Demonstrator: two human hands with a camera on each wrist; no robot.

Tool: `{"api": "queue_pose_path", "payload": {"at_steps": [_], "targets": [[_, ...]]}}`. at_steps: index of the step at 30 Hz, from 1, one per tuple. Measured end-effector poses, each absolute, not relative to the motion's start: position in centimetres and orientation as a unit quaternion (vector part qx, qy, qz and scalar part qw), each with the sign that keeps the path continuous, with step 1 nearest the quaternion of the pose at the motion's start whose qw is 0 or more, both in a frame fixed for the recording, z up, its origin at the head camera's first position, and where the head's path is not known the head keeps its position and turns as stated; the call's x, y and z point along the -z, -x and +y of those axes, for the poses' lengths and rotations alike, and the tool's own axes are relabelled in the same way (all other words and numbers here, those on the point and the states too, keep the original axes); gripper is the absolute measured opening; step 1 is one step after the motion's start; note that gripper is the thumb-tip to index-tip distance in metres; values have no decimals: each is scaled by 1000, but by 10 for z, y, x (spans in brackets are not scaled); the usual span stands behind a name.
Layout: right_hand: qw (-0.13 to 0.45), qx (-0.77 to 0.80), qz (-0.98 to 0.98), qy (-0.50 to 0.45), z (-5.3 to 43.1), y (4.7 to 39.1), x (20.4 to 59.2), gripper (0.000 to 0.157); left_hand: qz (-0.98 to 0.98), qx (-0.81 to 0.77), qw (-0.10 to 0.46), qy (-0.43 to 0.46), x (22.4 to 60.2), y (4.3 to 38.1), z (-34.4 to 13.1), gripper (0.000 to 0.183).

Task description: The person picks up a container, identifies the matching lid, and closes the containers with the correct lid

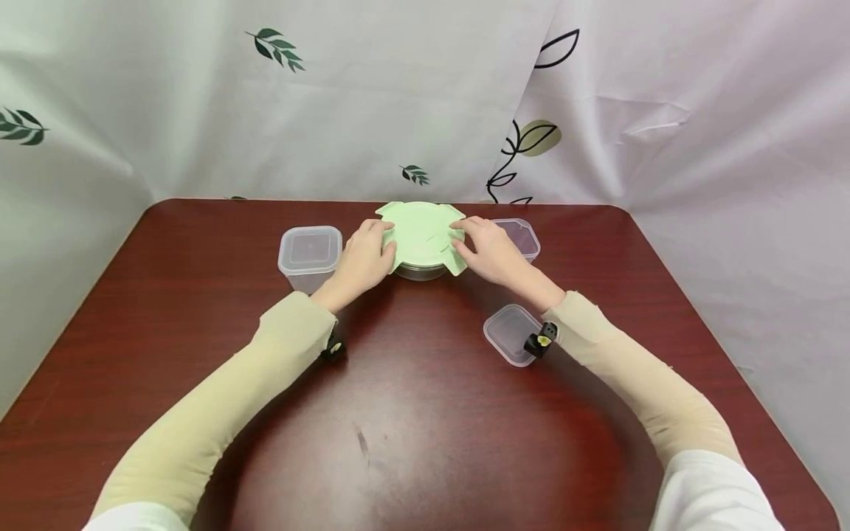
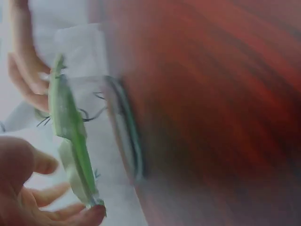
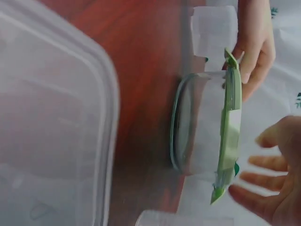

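Observation:
A round clear glass container (image 3: 202, 127) stands near the far edge of the table, topped by a pale green lid (image 1: 420, 234). The lid's flaps stick outward at its corners. My left hand (image 1: 364, 254) is at the lid's left side, its fingers loosely bent; in the left wrist view a fingertip touches a flap of the green lid (image 2: 66, 113). Across from it, my right hand (image 1: 491, 251) has spread, relaxed fingers at the lid's right edge. In the right wrist view those fingertips lie beside a flap, and contact is hard to tell.
A lidded translucent plastic box (image 1: 310, 249) stands left of the glass container. Another plastic box (image 1: 523, 236) is partly hidden behind my right hand. A flat clear plastic lid (image 1: 510, 332) lies under my right wrist. A patterned curtain (image 1: 345, 103) hangs behind the table.

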State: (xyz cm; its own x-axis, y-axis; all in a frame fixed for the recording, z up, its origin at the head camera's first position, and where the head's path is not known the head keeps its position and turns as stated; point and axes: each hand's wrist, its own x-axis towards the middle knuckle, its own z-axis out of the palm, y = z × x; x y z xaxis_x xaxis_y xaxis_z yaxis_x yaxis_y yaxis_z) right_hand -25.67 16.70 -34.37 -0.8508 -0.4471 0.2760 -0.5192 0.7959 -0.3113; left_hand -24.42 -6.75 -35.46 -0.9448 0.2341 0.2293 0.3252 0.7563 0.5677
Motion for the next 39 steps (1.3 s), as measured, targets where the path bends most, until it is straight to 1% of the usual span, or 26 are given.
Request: {"api": "queue_pose_path", "payload": {"at_steps": [3, 5, 10, 15, 22, 26, 31, 35, 39], "targets": [[65, -189, -955, -219, 158, 264, 344, 39, -931, 348, 37, 106, 354, 251, -63, 46], [54, -193, -960, -198, 153, 268, 344, 42, -930, 356, 23, 90, 353, 255, -62, 48], [30, -211, -964, -156, 144, 278, 342, 48, -930, 360, 9, 75, 351, 261, -63, 50], [18, -202, -967, -154, 143, 281, 343, 48, -929, 363, 3, 73, 352, 259, -64, 50], [34, -202, -963, -172, 145, 267, 348, 38, -931, 356, 9, 83, 352, 242, -67, 51], [36, -207, -961, -180, 147, 255, 351, 37, -933, 349, 18, 91, 352, 228, -68, 52], [40, -210, -959, -188, 148, 241, 352, 37, -938, 331, 23, 103, 350, 213, -70, 52], [36, -223, -955, -192, 151, 233, 351, 37, -941, 320, 16, 109, 348, 203, -71, 53], [13, -248, -954, -167, 154, 228, 349, 44, -939, 328, 2, 102, 347, 197, -73, 57]]}}
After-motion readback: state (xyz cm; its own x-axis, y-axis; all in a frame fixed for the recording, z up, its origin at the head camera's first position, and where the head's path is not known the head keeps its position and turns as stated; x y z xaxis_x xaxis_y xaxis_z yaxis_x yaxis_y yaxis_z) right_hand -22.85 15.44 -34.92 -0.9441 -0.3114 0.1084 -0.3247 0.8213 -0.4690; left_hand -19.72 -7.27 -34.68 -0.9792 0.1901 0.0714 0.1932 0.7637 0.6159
